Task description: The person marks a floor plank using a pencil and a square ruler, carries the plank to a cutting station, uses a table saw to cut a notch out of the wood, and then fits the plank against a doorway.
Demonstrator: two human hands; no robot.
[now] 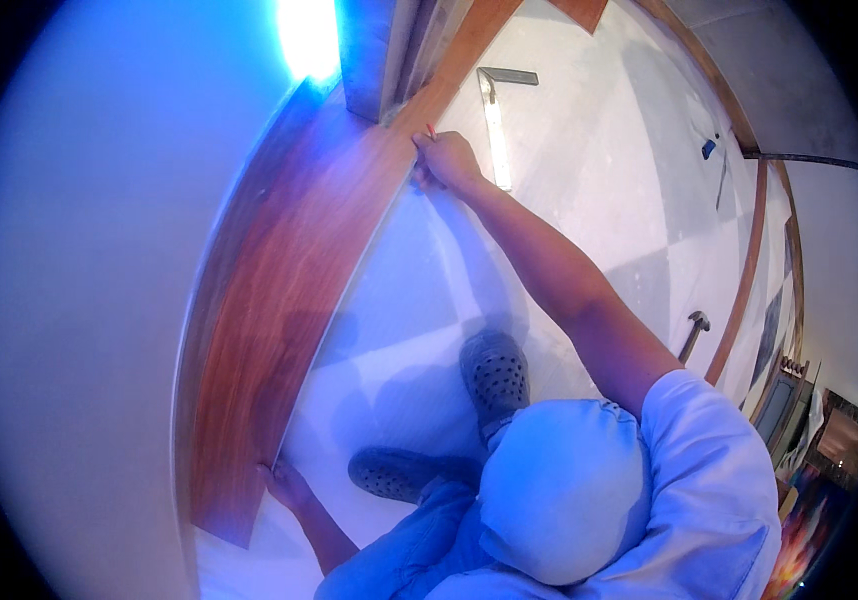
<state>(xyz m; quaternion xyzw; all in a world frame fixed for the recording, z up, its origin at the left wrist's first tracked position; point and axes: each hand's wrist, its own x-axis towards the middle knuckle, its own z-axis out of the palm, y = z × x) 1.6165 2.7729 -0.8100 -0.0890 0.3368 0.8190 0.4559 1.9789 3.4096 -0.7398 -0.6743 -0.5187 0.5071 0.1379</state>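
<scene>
A long reddish-brown wood-look floor plank [294,300] lies along the wall at the left, running from near me to the door frame. At its near end my left hand [287,485] holds the right edge, fingers partly hidden at the board. My right arm stretches far forward, and my right hand [449,163] is closed at the plank's far right edge. A thin red pencil-like stick [431,130] pokes up from its fingers; the rest is hidden. Just right of that hand a metal square [494,120] lies on the pale floor.
A door frame [374,60] stands at the plank's far end, beside a bright light. My dark clogs [496,372] are on the floor. Rightward lie a hammer [694,335], a blue-handled tool [709,148] and a long brown strip [744,285]. Assorted items [814,450] stand at the lower right.
</scene>
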